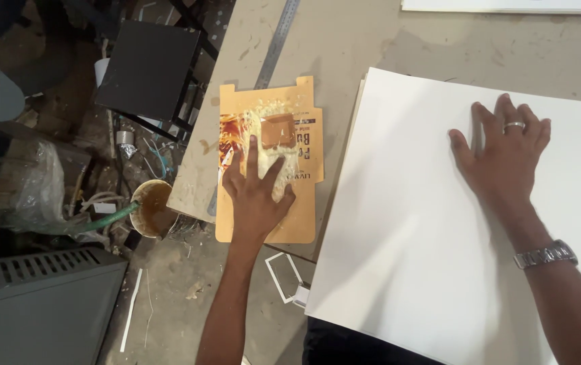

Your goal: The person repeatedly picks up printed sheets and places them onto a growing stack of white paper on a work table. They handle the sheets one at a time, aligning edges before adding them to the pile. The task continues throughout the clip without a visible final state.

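While the large white sheet (432, 223) lies flat across the right part of the workbench (344, 47), its near edge running off toward the person's body, the right hand (503, 152) rests palm down on its upper area with fingers spread and a ring on one finger; it grips nothing. Just left of the sheet, and touching or nearly touching its edge, lies a flattened orange cardboard carton (270, 162), smeared with a pale yellowish paste around a small brown scraper-like piece (278, 130). The left hand (255, 192) lies flat on this carton, fingers splayed, fingertips at or in the smeared patch, pinching nothing. The likely trouble from here is paste: if those fingers carry it across, or the carton slides against the sheet, the clean white face could be marked. The sheet could also shift, since only one open palm steadies it and much of it overhangs the bench. Both arms reach forward from below, the left forearm nearly straight up the view, the right angled in from the lower right with a metal wristwatch (546, 255). A steel ruler (278, 42) lies on the bench beyond the carton, and a paste-coated tub (150, 206) stands on the cluttered floor to the left.
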